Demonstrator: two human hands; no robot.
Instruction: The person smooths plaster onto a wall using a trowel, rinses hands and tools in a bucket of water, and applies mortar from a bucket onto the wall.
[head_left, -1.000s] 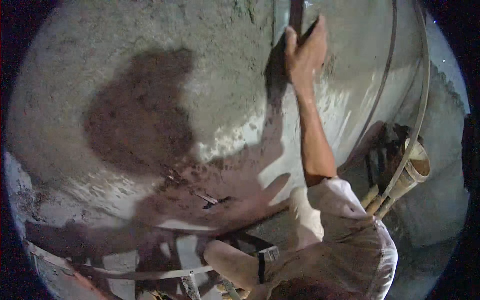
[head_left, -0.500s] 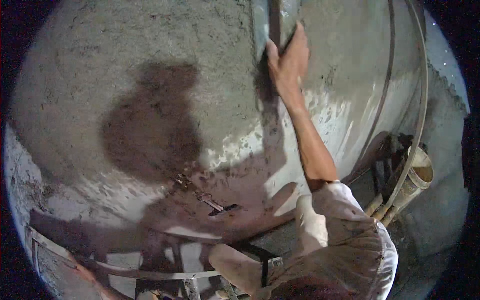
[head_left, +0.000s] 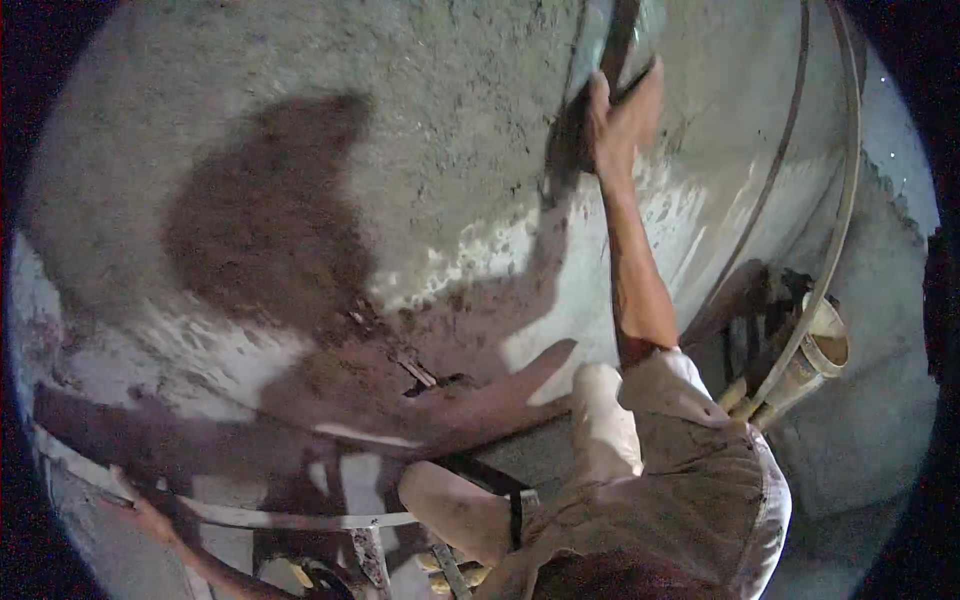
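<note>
Grey wide wall (head_left: 430, 130), right hand (head_left: 625, 125) at bar-edge (head_left: 597, 38), left hand (head_left: 150, 521) at rail (head_left: 280, 519) (grips unclear)

Bucket (head_left: 800, 385) right, rail (head_left: 270, 518) lower left (before the wall (head_left: 450, 150))

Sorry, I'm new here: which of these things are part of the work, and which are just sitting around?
Seemingly in use:
long dark bar at the right hand
grey wall behind it
rail at the left hand

Apparently just nearby, touched by neither hand:
bucket
long pale pole or hose
</note>
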